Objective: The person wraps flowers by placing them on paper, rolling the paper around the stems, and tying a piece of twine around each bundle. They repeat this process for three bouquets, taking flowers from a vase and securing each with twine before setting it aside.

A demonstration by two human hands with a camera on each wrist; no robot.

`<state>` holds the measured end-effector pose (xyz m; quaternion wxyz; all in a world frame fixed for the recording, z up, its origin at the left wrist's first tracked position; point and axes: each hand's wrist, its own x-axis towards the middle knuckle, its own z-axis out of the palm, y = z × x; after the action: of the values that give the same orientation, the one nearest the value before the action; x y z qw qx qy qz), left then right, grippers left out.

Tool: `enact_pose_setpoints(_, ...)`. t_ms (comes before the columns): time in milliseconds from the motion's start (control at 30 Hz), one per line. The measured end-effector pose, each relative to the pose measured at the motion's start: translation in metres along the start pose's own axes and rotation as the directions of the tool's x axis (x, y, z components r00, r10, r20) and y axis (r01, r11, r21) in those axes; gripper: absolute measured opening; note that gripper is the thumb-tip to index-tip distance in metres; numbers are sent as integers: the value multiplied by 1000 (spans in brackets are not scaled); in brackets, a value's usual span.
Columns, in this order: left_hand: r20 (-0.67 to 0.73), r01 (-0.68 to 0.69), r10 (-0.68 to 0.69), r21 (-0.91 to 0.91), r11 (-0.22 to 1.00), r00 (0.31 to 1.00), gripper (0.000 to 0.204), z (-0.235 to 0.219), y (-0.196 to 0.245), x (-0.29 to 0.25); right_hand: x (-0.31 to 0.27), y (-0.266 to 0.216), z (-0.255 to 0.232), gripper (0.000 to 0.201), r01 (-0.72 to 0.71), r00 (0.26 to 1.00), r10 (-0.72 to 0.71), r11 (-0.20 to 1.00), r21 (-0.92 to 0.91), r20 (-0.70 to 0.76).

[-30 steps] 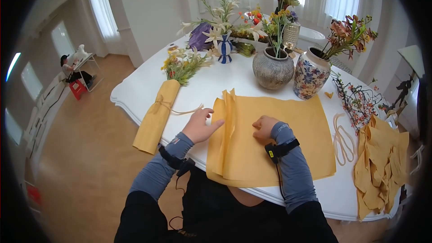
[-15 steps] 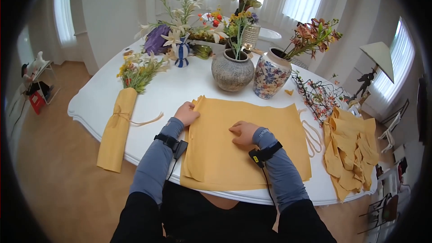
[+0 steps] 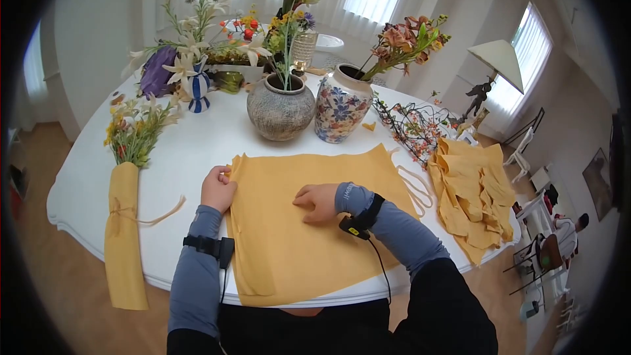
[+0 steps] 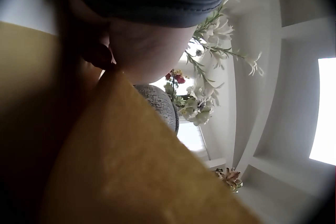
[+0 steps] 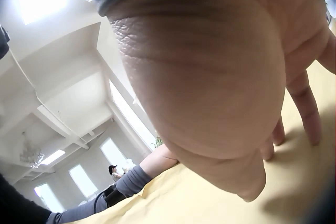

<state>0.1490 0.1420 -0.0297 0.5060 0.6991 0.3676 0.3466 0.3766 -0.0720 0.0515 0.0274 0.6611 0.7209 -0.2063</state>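
A large yellow sheet of wrapping paper (image 3: pixel 282 250) lies at the table's front, layered along its left side. At its upper left edge my left hand (image 3: pixel 219 189) pinches the paper. The left wrist view has the paper's edge (image 4: pixel 142 161) running up to the fingers of that hand (image 4: pixel 152 50). Near the middle of the sheet, my right hand (image 3: pixel 318 203) rests with loosely bent fingers and nothing in its grip. Its fingertips touch the paper in the right wrist view, where the palm (image 5: pixel 205 71) fills much of the picture.
A wrapped bouquet (image 3: pixel 123 243) tied with cord lies left. Behind the paper stand a grey round vase (image 3: pixel 280 108), a floral vase (image 3: pixel 342 108) and a blue-striped vase (image 3: pixel 198 92). Crumpled yellow paper (image 3: pixel 470 190), a loose cord (image 3: pixel 417 190) and berry branches (image 3: pixel 417 128) lie right.
My left hand has come to the sheet's left edge and taken hold of it; the raised fold there now lies flat. The right hand stays on the paper. The head view has turned right.
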Motion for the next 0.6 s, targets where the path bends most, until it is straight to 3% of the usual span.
enact_pose_setpoints(33,-7,9,-9,10,1000,1000,36,1,0,0,0,2,-6,57,-6,1000,6,1000,-3,4)
enact_pose_setpoints(100,-13,-8,8,16,1000,1000,36,5,-11,5,2,9,-30,47,-48,986,32,994,99,162)
enact_pose_setpoints(167,-36,-17,18,24,1000,999,35,2,-12,2,8,15,-58,33,3,983,8,998,59,-184)
enact_pose_setpoints(233,-94,-13,26,132,991,995,30,4,4,-5,15,5,-96,24,57,833,31,988,141,-553)
enact_pose_setpoints(300,-109,19,-3,145,989,994,29,3,16,-8,28,-1,-135,23,12,655,46,997,72,-754)
enact_pose_setpoints(400,-125,51,-31,162,985,992,31,5,12,-5,60,3,-180,29,-45,535,109,994,101,-838)
enact_pose_setpoints(567,-101,59,-43,165,985,994,31,2,14,-4,130,37,-218,44,-386,546,386,904,186,-743)
enact_pose_setpoints(600,-94,47,-33,152,987,995,30,2,13,-4,139,40,-222,44,-382,551,384,906,185,-741)
